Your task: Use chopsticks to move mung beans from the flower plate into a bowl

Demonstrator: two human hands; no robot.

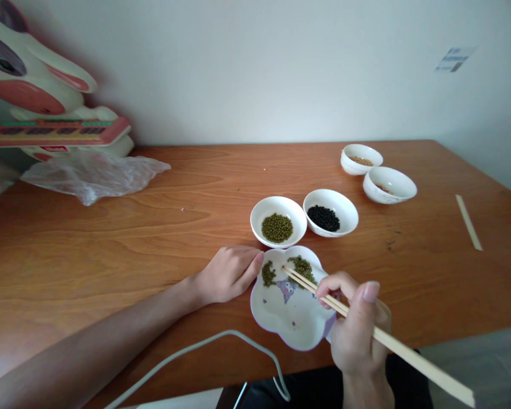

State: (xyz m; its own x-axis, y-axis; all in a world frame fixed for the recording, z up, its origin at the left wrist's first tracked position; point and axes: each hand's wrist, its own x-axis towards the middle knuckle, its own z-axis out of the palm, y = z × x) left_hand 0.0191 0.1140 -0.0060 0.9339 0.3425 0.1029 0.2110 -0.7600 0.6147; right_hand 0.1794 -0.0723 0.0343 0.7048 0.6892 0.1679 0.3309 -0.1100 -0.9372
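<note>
A flower-shaped plate (298, 329) with a lilac rim and a cartoon print lies near the table's front edge, with two small heaps of green mung beans (302, 268) in its far part. My left hand (232, 272) is closed at the plate's left rim, thumb against the edge, the other fingers partly hidden. In my right hand (360, 318) is a pair of wooden chopsticks (413, 357). Their tips are close together over the plate between the two heaps; whether a bean is between them I cannot tell. Just behind the plate stands a white bowl (259, 210) of mung beans.
Beside it is a bowl (344, 213) of black beans. Farther right stand two white bowls (402, 184) (370, 152) with small contents. A flat wooden strip (468, 222) lies right. At left are a plastic bag (106, 176) and toy keyboard (59, 133); a pale cable (196, 346) curves in front.
</note>
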